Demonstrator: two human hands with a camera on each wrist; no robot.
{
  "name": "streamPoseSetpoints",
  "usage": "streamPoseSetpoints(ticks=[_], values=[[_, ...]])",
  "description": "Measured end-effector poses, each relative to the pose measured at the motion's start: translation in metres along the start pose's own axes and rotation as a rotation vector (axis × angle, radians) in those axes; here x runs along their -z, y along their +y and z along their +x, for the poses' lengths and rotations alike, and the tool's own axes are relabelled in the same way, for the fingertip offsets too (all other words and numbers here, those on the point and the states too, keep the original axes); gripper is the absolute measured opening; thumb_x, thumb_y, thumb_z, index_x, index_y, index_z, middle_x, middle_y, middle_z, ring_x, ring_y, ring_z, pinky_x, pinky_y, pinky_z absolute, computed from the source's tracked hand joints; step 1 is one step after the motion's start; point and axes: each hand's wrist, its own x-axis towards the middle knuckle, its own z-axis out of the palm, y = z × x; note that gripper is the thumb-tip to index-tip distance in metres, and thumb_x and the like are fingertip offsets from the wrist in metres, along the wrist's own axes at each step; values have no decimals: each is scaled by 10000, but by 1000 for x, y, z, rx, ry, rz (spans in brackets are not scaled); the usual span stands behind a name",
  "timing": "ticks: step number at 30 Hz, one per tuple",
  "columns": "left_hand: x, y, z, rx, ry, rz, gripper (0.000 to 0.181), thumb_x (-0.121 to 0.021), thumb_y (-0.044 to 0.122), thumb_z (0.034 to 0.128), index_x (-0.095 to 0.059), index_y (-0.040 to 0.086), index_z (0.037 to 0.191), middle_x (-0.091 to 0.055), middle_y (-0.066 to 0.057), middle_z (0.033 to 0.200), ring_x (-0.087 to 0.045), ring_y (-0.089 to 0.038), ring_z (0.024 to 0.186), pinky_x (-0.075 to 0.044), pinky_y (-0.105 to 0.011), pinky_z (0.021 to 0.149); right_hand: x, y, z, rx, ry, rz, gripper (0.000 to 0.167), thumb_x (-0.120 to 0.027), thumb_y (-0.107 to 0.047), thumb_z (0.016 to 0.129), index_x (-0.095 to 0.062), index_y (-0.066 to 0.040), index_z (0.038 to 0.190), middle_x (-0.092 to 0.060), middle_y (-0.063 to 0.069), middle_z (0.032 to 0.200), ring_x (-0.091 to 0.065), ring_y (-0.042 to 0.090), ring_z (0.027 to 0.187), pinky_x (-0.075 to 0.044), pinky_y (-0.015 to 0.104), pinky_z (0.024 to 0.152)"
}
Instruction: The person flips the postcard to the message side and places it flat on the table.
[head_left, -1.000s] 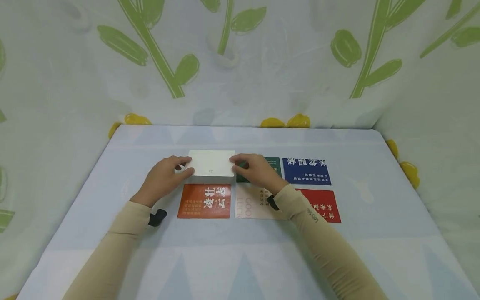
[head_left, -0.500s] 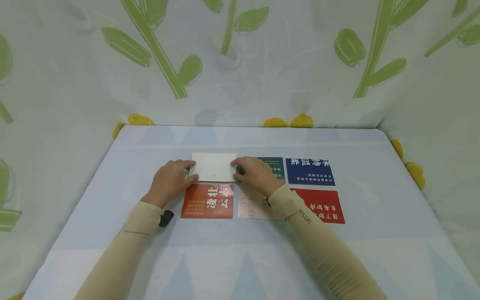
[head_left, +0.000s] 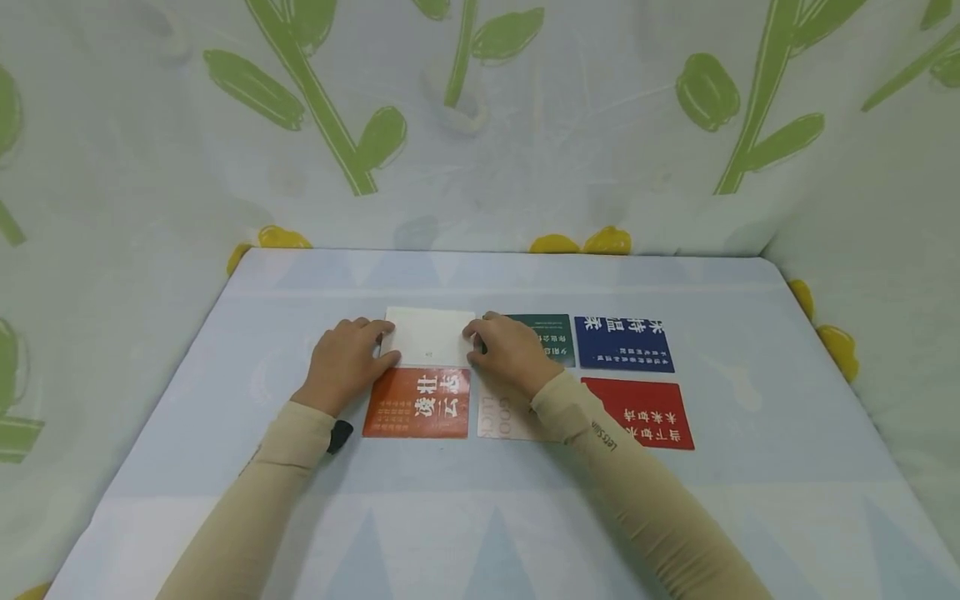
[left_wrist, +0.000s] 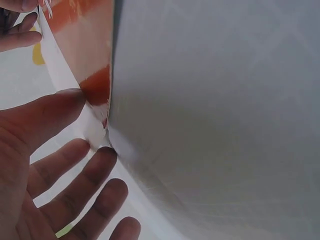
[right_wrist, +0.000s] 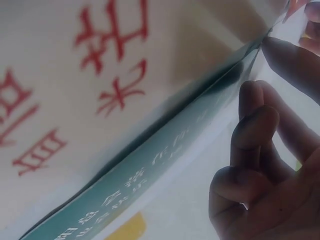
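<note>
A white card (head_left: 429, 336) lies on the table behind an orange card (head_left: 417, 403). My left hand (head_left: 344, 363) holds its left edge between thumb and fingers; my right hand (head_left: 516, 352) holds its right edge the same way. In the left wrist view, the thumb of the left hand (left_wrist: 60, 165) is beside the orange card (left_wrist: 80, 45), other fingers spread. The right wrist view has the right hand (right_wrist: 275, 160) by the green card (right_wrist: 115, 195), its outer fingers bent.
Right of the white card lie a green card (head_left: 557, 337) and a blue card (head_left: 624, 346). A pale pink card (head_left: 498, 417), partly under the right forearm, and a red card (head_left: 637, 404) form the front row. A patterned cloth (head_left: 570, 150) hangs behind the table (head_left: 480, 279).
The white card has come down from a raised position to the table beside the green card, with both hands still at its edges. The hands shifted slightly right in the view.
</note>
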Motion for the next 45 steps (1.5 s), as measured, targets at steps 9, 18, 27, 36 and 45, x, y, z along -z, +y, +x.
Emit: streamPoseSetpoints(ticks=[9,18,27,36,45], values=[[2,1,-2,10,-16,3,399,-771,307,899,-721,52,1201,-682,-127,1019,-598,-304,889,-523,-448,747,-1,-3,-2,-4,2,8,304,-738,-201,928,-718,-149,1227,-623,-34,953,-572,127,829,-503,303,788],[3,-3,-4,14,-26,-28,395,-739,304,922,-706,55,1227,-692,-107,1027,-603,-304,914,-511,-467,773,3,-1,-8,-24,29,58,407,-727,-225,942,-654,-176,1340,-648,-39,1019,-592,123,875,-519,305,835],[18,-17,-30,50,-1,-67,408,-737,303,924,-700,56,1247,-712,-126,1082,-620,-338,960,-517,-495,794,21,8,-33,-36,118,96,463,-742,-259,942,-619,-166,1378,-686,-16,1103,-627,140,886,-554,318,802],[28,-22,-58,4,-55,-94,557,-814,365,857,-676,42,1288,-668,-191,1211,-599,-385,1057,-499,-547,857,32,9,-56,-26,125,121,528,-729,-314,943,-577,-154,1423,-674,30,1191,-596,152,896,-536,325,759],[27,-13,-62,-35,-93,-86,628,-843,380,825,-657,26,1309,-651,-196,1231,-584,-393,1110,-489,-571,910,22,-1,-66,19,95,158,570,-745,-330,929,-572,-127,1432,-634,49,1275,-636,185,954,-562,351,808]])
